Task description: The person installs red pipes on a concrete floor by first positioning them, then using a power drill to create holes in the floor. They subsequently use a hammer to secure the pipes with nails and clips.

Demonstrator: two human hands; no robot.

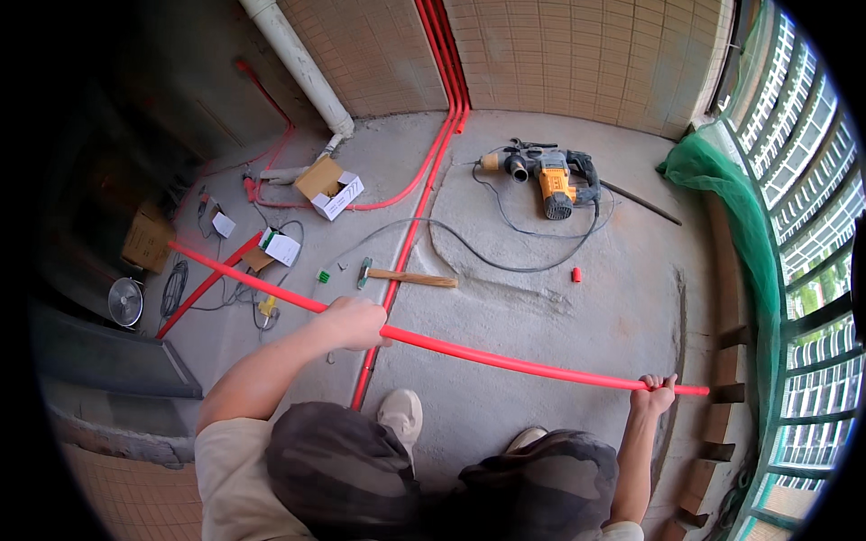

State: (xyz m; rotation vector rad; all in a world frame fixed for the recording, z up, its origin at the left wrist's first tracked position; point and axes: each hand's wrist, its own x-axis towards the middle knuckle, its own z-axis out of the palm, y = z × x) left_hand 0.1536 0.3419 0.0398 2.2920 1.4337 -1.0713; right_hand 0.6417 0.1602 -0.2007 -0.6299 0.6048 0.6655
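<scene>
A long red conduit pipe (505, 362) stretches across in front of me, slightly bowed, its right end just past my right hand. My left hand (354, 325) is wrapped round it near the middle. Close to that right end, my right hand (653, 394) grips it with closed fingers. The pipe passes above another red pipe (408, 255) that runs along the concrete floor toward the wall. Just beyond my left hand lies a hammer (410, 277) with a wooden handle. A short red pipe fitting (576, 275) stands on the floor farther right.
A yellow and black rotary hammer (557, 185) lies ahead, its grey cable looping over the floor. Opened cartons (329, 187) and tangled cords (174, 288) are at the left, near a round metal lamp (125, 301). Green netting (735, 189) hangs along the right-hand railing.
</scene>
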